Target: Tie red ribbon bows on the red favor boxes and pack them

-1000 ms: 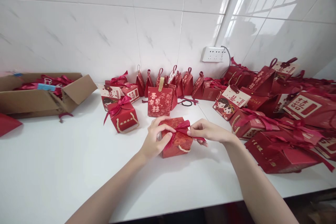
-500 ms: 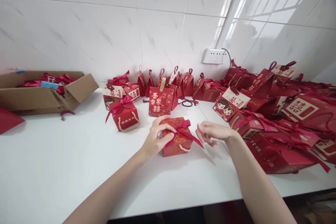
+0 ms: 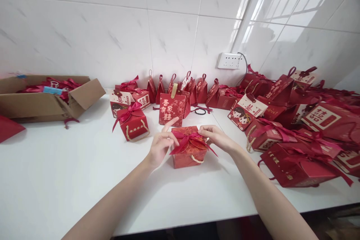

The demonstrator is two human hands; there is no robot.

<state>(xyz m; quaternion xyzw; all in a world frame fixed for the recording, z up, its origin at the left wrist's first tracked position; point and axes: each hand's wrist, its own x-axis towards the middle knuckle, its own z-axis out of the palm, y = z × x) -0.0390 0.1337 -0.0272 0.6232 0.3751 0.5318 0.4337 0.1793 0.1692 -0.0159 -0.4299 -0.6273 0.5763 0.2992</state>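
Ribboned box (image 3: 184, 158) — between the fingers (image 3: 208, 131)

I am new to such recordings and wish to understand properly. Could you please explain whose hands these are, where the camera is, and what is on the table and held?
No machine here: a person works with two bare hands. The camera sits on their head, looking forward and down. Between the hands stands a red gift box with a ribbon bow and a rope handle. The right hand appears to pinch the bow's right side; the left hand is at its left side, its grip unclear. The white table also bears a cardboard box of ribbons at left and piled gift boxes at right.
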